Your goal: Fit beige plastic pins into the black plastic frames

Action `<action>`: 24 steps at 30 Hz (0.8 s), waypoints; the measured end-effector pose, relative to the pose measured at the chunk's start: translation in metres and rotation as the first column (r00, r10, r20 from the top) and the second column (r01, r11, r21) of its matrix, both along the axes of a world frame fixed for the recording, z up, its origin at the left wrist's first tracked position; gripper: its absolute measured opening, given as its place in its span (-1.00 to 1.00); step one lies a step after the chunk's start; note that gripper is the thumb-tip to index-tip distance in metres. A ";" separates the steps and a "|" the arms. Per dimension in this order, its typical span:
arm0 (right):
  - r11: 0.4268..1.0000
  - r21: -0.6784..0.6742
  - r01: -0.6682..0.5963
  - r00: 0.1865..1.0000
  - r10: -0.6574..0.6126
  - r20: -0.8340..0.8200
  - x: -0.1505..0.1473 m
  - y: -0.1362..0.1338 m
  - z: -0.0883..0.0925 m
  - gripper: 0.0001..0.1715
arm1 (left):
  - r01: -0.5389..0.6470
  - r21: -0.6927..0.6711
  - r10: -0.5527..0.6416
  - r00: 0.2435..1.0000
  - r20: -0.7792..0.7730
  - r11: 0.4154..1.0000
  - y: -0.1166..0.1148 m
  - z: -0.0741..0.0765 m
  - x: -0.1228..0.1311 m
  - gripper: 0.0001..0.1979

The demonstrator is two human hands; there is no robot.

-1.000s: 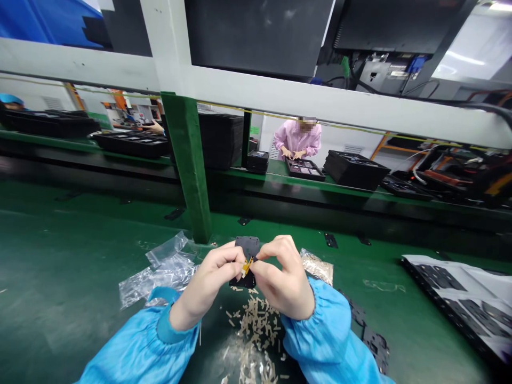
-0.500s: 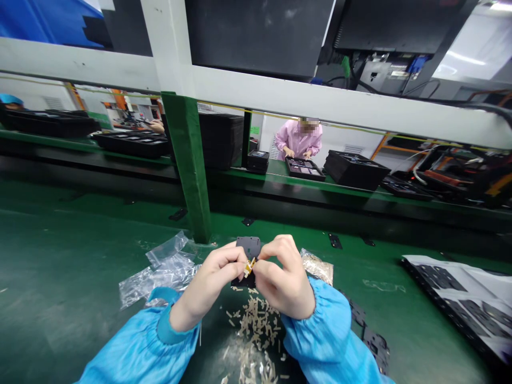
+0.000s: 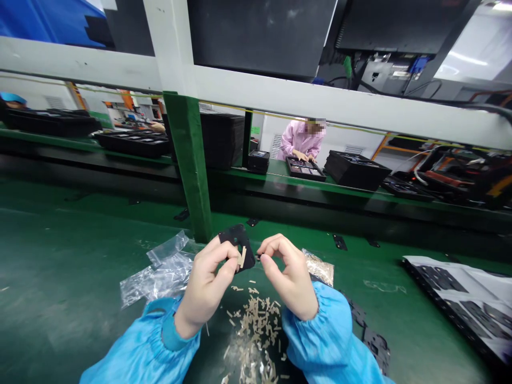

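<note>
Between the thumb and fingers of my left hand (image 3: 210, 277) is a thin black plastic plate (image 3: 237, 233), tilted, with rounded corners. A short beige strip (image 3: 243, 257) lies across it by my fingertips; whether it is stuck down I cannot tell. Just right of the plate, my right hand (image 3: 291, 274) pinches a tiny dark piece (image 3: 258, 257), too small to name. A gap shows between this piece and the plate. Below both hands, many loose beige strips (image 3: 258, 322) are scattered on the green bench (image 3: 76, 277).
Clear plastic bags (image 3: 156, 277) lie to the left, and a bag of beige bits (image 3: 322, 268) is behind my right wrist. More black plates (image 3: 376, 344) sit by my right sleeve. A tray with black parts (image 3: 460, 282) stands at right. Beyond a green post (image 3: 188, 170), a person in pink (image 3: 302, 138) handles a tray.
My hands have moved slightly apart. The black plate is now turned and tilted in my left hand, and the yellowish piece between my fingertips no longer shows. The person's hands opposite have come together.
</note>
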State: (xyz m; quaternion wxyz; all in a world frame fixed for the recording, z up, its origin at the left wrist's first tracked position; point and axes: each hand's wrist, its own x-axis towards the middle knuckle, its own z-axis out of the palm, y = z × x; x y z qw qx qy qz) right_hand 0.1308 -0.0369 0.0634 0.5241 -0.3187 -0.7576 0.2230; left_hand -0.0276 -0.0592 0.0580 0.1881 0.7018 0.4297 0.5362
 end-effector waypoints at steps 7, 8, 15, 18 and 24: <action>0.996 0.063 0.062 0.998 -0.063 0.013 -0.007 -0.008 -0.005 -0.84 | -0.080 0.139 0.098 0.987 -0.125 0.987 -0.007 0.001 0.004 -0.79; 0.996 0.076 0.055 0.998 -0.057 0.014 -0.007 -0.009 -0.005 -0.84 | -0.093 0.151 0.113 0.985 -0.132 0.984 -0.007 0.001 0.004 -0.79; 0.994 0.108 0.023 1.000 -0.025 0.013 -0.007 -0.009 -0.003 -0.87 | -0.147 0.177 0.171 0.977 -0.127 0.973 -0.010 0.004 0.004 -0.78; 0.989 0.145 0.039 0.999 -0.043 0.026 -0.009 -0.009 -0.005 -0.87 | -0.139 0.182 0.163 0.978 -0.128 0.974 -0.010 0.004 0.004 -0.78; 0.977 0.208 0.045 0.996 -0.059 0.063 -0.008 -0.009 -0.007 -0.87 | -0.131 0.193 0.159 0.978 -0.136 0.972 -0.011 0.003 0.005 -0.79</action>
